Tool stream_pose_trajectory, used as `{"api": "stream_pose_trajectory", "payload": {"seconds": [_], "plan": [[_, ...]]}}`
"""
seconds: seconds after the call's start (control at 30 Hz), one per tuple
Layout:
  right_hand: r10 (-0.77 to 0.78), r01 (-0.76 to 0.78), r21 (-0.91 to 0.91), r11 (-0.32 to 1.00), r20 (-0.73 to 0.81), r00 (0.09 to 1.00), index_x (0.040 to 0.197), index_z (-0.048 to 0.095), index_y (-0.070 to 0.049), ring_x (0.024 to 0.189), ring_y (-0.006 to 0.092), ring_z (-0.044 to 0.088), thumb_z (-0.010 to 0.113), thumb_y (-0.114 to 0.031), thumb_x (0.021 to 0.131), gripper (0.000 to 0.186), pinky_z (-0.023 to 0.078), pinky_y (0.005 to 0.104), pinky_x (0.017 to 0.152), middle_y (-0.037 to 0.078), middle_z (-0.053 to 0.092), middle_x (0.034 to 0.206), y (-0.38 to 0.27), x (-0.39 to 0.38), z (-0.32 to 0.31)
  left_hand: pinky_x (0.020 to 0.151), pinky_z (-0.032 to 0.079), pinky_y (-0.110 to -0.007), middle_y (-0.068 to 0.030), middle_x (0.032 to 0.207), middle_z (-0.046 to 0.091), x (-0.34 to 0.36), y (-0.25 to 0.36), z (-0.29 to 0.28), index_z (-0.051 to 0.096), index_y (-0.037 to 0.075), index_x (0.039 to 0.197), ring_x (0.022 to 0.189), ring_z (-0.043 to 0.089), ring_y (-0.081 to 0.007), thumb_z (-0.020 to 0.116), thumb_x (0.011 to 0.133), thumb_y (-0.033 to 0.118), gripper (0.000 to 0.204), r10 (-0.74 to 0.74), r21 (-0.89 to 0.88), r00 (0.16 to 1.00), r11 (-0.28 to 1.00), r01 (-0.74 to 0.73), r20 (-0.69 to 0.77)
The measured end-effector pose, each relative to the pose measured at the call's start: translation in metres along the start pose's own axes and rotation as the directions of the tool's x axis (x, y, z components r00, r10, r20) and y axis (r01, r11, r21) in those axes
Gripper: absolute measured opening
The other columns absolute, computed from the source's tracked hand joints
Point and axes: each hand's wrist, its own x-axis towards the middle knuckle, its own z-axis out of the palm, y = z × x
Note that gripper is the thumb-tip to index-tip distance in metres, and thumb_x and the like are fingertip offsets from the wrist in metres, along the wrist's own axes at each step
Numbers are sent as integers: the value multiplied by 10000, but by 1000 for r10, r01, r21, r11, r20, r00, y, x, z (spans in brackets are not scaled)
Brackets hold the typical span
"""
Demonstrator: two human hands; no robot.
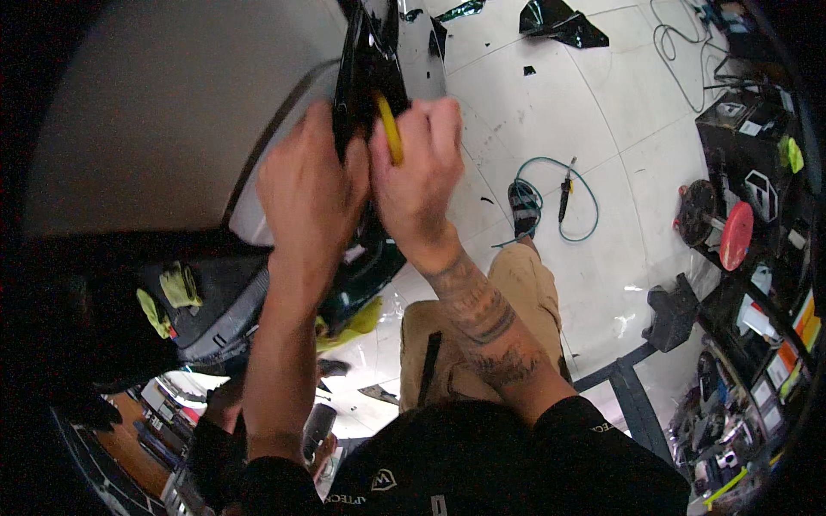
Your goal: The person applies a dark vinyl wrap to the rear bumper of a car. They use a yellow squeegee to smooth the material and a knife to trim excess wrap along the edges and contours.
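Floor [602, 129]: white tiles, glossy. Dark film scraps [561, 23] lay on it at the far end, small black bits scattered near them. Teal hose [585, 185] looped mid-floor, a black tool [565, 196] at its end. Grey cable [675, 52] coiled further back, right. Black block [671, 311] sat by the shelf [757, 284] on the right. Dark mat strip [632, 391] ran across the tiles below it. Sandalled foot [522, 206] rested just beside the hose.

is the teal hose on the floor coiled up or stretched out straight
Loosely looped, not straight. The teal hose curves in an open arc across the white floor beside the person's sandalled foot, with a dark nozzle at one end.
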Motion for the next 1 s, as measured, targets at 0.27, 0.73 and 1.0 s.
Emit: {"api": "stream_pose_trajectory", "payload": {"seconds": [0.27, 0.73, 1.0], "plan": [[158, -234, 247, 940, 294, 943, 925, 590, 33, 716, 233, 641, 659, -194, 838, 252, 526, 345, 663, 147, 648, 807, 42, 23, -61, 707, 526, -471, -229, 887, 663, 13, -15, 1, 636, 15, 1038, 814, 651, -405, 699, 805, 246, 333, 113, 96, 987, 990, -102, -113], [-19, 31, 108, 994, -105, 994, 886, 521, 0, 673, 374, 570, 626, -108, 856, 154, 473, 423, 550, 175, 494, 851, 14, -17, -1, 570, 493, -414, -178, 674, 632, 20, -31, 6, 662, 44, 896, 613, 641, -351, 692, 833, 254, 221, 164, -276, 977, 941, -196, -137], [-38, 43, 93, 995, -51, 998, 875, 532, -29, 676, 380, 566, 644, -127, 844, 152, 458, 446, 553, 156, 508, 837, 16, -2, 4, 649, 472, -425, -113, 817, 626, 17, -14, 15, 596, 87, 978, 756, 620, -290, 712, 792, 286, 295, 117, -191, 934, 963, -190, -337]]}}
